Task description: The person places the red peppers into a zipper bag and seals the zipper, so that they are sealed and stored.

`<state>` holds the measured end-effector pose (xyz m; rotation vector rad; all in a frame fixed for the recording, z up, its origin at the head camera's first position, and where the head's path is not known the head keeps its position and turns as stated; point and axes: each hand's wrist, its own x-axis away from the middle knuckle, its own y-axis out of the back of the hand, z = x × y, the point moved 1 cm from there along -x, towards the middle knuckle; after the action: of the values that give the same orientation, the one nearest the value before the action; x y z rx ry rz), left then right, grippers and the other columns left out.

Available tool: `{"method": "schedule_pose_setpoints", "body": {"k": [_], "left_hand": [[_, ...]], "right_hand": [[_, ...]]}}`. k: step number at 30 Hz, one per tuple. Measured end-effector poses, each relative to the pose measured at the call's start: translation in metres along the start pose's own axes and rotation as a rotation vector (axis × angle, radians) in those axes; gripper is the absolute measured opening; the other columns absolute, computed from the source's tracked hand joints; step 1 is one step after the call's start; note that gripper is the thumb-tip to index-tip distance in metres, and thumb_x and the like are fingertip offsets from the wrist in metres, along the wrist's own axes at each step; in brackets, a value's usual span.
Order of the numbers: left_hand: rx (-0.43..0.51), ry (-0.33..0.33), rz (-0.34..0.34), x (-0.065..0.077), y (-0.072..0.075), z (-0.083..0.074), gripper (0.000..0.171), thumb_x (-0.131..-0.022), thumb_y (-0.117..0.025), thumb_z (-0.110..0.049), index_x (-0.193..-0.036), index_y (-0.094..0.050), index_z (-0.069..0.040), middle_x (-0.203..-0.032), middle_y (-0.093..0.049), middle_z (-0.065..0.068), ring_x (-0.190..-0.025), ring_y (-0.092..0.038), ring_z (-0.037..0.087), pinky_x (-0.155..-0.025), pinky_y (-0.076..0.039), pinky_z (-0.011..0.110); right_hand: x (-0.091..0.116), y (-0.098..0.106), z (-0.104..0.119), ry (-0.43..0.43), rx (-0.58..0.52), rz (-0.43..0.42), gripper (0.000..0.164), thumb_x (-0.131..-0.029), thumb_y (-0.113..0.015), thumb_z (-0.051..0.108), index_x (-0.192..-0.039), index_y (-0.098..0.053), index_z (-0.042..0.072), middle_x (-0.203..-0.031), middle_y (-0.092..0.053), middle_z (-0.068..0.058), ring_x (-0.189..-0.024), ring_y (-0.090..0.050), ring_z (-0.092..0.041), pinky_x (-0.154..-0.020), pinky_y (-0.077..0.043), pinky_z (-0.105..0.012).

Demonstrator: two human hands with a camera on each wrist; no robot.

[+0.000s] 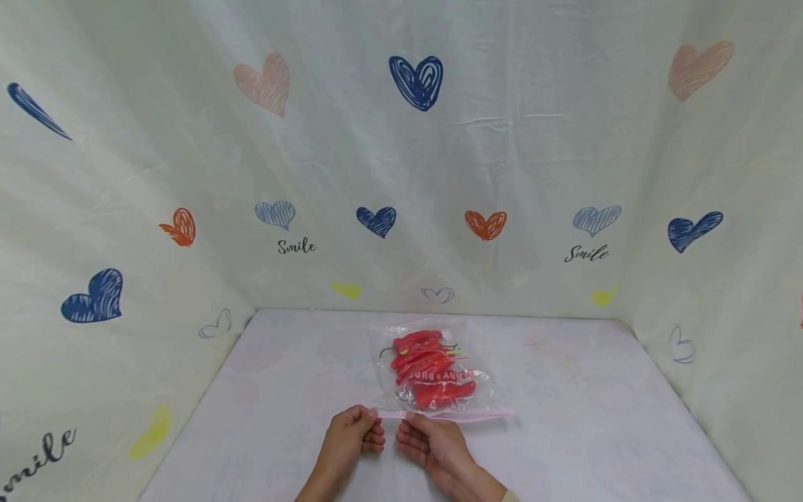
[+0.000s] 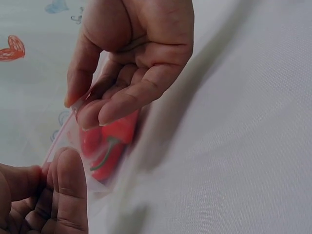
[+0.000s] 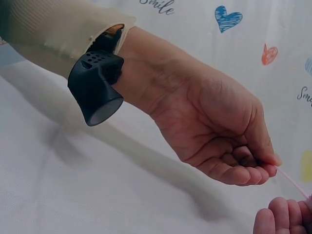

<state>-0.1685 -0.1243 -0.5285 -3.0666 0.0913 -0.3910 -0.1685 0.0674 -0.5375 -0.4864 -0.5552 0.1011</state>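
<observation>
A clear zip bag [image 1: 483,362] with a pink seal strip [image 1: 479,417] lies on the table. Several red peppers [image 1: 423,362] with green stems are inside it, under printed lettering. My left hand [image 1: 351,436] pinches the left end of the strip between thumb and fingers. Close beside it, my right hand [image 1: 439,446] pinches the same strip nearer its middle. In the left wrist view the right hand [image 2: 141,53] hangs above, with the peppers [image 2: 109,146] behind its fingertips. The right wrist view shows the left hand [image 3: 214,117] gripping the strip's end. Whether the seal is closed, I cannot tell.
A white cloth covers the table [image 1: 596,418]. Pale curtains [image 1: 502,160] printed with hearts and "Smile" enclose the back and sides. A black device [image 3: 97,87] sits on the left wrist beside a beige sleeve [image 3: 53,29].
</observation>
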Motion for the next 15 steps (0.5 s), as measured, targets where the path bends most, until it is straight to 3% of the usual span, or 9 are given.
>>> {"method": "schedule_pose_setpoints", "body": {"k": [15], "left_hand": [[-0.020, 0.015, -0.061, -0.0005, 0.0005, -0.0036, 0.023, -0.110, -0.053, -0.012, -0.096, -0.064, 0.003, -0.081, -0.068, 0.003, -0.070, -0.068, 0.012, -0.064, -0.064, 0.028]], "right_hand": [[0.0030, 0.0046, 0.0032, 0.027, 0.010, -0.025, 0.022, -0.102, -0.069, 0.018, -0.113, -0.071, -0.001, -0.098, -0.080, -0.011, -0.088, -0.078, -0.017, -0.089, -0.066, -0.039]]}}
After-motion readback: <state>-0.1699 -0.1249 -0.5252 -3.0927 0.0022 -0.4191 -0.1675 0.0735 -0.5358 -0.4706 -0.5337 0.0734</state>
